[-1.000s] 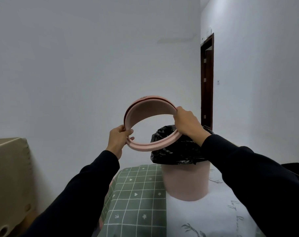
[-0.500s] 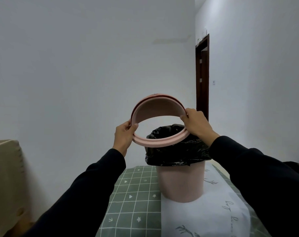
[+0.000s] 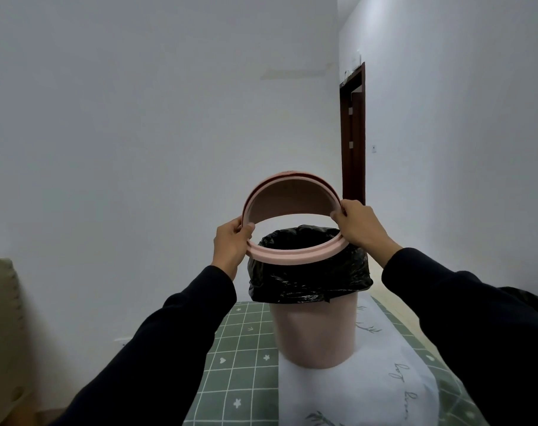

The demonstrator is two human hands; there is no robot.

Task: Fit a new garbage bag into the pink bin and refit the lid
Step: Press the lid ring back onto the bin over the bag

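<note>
A pink bin (image 3: 315, 333) stands on the table in front of me. A black garbage bag (image 3: 307, 278) lines it and folds down over the rim. I hold the pink ring-shaped lid (image 3: 292, 255) tilted just above the bin's mouth, its near edge low and its far edge raised. My left hand (image 3: 232, 242) grips the lid's left side. My right hand (image 3: 358, 224) grips its right side. The near edge of the lid overlaps the front of the bag's opening.
The table has a green checked cloth (image 3: 240, 358) with a white printed runner (image 3: 369, 392) under the bin. A beige box (image 3: 0, 333) stands at the left. White walls lie behind and a dark door frame (image 3: 352, 136) at the back right.
Both hands have carried the lid to the right and down, from left of the bin to over its mouth. The view has shifted slightly, centring the bin.
</note>
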